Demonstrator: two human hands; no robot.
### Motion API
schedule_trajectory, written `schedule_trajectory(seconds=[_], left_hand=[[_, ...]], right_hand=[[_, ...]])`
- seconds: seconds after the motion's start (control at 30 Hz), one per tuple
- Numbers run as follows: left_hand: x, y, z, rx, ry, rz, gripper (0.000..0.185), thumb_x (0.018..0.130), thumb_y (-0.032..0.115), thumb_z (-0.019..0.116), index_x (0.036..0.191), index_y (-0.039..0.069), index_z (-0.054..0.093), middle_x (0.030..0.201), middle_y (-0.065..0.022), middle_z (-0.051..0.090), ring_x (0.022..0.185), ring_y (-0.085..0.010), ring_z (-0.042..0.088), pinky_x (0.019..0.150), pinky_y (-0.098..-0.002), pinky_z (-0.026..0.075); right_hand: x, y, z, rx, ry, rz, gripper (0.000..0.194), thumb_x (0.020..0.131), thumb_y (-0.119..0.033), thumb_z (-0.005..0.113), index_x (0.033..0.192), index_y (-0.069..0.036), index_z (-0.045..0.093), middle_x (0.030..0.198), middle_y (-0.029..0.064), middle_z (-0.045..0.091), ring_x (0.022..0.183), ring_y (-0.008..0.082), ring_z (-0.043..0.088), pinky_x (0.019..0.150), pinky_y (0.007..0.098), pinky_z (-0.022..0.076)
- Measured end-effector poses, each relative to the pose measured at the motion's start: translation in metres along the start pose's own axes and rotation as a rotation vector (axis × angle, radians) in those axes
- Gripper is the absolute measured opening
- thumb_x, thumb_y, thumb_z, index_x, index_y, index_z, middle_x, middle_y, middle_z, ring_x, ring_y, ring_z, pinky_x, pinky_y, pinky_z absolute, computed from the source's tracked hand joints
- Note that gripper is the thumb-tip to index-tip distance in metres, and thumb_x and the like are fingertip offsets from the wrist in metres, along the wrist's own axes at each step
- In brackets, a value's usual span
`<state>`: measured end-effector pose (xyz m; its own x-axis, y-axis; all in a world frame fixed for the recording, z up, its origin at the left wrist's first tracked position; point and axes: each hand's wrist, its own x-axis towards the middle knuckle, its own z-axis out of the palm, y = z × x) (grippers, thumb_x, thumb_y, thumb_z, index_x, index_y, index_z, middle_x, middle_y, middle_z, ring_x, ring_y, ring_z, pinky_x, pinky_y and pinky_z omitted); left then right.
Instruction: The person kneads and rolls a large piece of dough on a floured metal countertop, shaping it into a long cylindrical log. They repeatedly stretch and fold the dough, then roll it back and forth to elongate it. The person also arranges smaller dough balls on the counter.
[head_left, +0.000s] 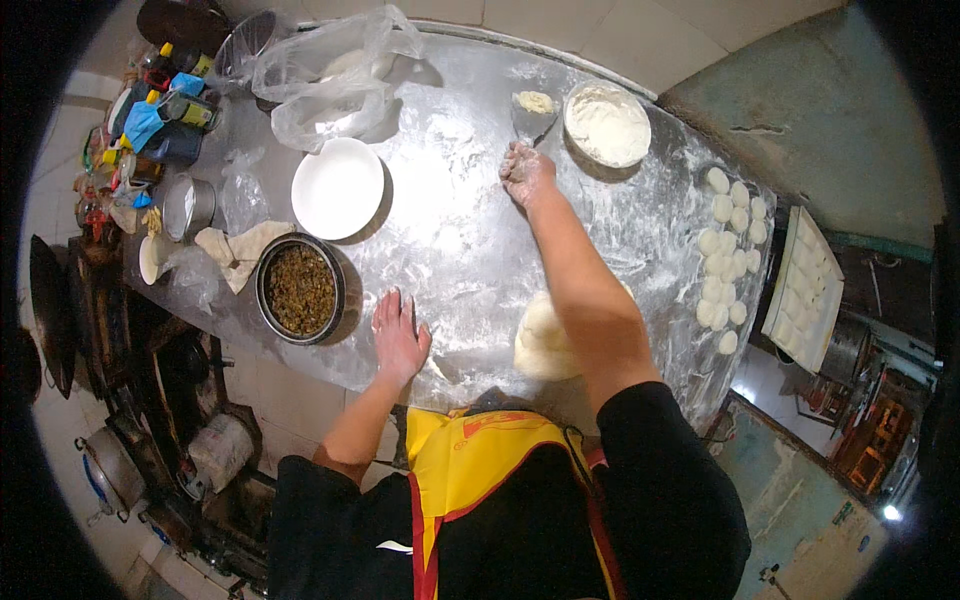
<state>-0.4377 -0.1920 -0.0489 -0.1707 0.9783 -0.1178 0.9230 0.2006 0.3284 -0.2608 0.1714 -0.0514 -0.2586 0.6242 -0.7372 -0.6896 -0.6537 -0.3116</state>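
Observation:
My right hand (528, 172) is closed around the handle of a metal scraper (534, 120), whose wide blade carries a lump of pale dough (535, 102). Just right of the blade stands a white bowl of flour (607, 124). My left hand (400, 337) lies palm down on the floured metal table (465, 277), fingers spread, with nothing in it. Left of it is a dark-rimmed round bowl of chopped brown filling (301, 289). A large mass of dough (541, 341) rests near the front edge, partly hidden under my right forearm.
A white plate (337, 188), plastic bags (330, 112) and a cloth (251, 247) are on the left part of the table, bottles (187, 110) beyond them. Small dough rounds (721, 268) lie at the right. Past that edge is a tray of dough pieces (802, 289).

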Motion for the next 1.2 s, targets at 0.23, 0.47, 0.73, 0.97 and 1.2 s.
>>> schedule_trajectory(seconds=[0.23,0.47,0.73,0.97,1.2], left_hand=[[0.001,0.003,-0.003,0.009,0.027,0.024,0.062,0.085,0.028,0.062,0.137,-0.004,0.051,0.153,-0.0256,0.039,0.144,-0.0426,0.033,0.121,-0.0544,0.023],[-0.005,-0.008,0.007,-0.095,0.096,0.015,0.062,0.087,0.023,0.062,0.14,-0.005,0.047,0.152,-0.0264,0.039,0.142,-0.0444,0.034,0.12,-0.0539,0.023],[0.028,0.097,0.006,-0.487,0.195,0.158,0.063,0.093,0.019,0.058,0.146,-0.008,0.039,0.154,-0.0294,0.036,0.145,-0.0429,0.032,0.122,-0.0478,0.024],[0.033,0.274,0.028,-0.302,-0.244,0.741,0.077,0.091,0.034,0.065,0.15,-0.003,0.035,0.159,-0.0238,0.03,0.148,-0.0403,0.028,0.124,-0.0454,0.022],[-0.019,0.224,0.015,0.083,-0.358,0.646,0.071,0.092,0.034,0.064,0.148,-0.002,0.039,0.156,-0.0204,0.037,0.146,-0.0338,0.033,0.122,-0.0482,0.025]], right_hand=[[-0.003,-0.029,-0.018,-0.196,-0.255,0.03,0.032,0.101,-0.019,0.057,0.129,-0.003,0.052,0.079,0.0012,0.049,0.062,0.0108,0.045,0.052,0.024,0.0361],[-0.185,-0.077,-0.111,-0.661,-0.324,0.021,0.036,0.102,-0.018,0.055,0.132,0.002,0.054,0.089,0.0025,0.062,0.069,0.008,0.057,0.057,0.0235,0.0486],[-0.342,-0.123,-0.236,-1.377,-0.146,0.425,0.021,0.103,-0.017,0.052,0.089,-0.003,0.057,0.066,0.007,0.06,0.047,0.0147,0.057,0.04,0.0312,0.0448],[-0.346,-0.106,-0.24,-1.397,-0.202,0.278,0.017,0.103,-0.016,0.052,0.103,0.001,0.054,0.069,0.0067,0.061,0.046,0.0146,0.057,0.038,0.0308,0.0487],[-0.386,-0.187,-0.296,-1.156,-0.061,0.045,0.029,0.1,-0.014,0.056,0.125,0.0,0.053,0.076,0.0067,0.062,0.051,0.0137,0.057,0.041,0.028,0.0454]])
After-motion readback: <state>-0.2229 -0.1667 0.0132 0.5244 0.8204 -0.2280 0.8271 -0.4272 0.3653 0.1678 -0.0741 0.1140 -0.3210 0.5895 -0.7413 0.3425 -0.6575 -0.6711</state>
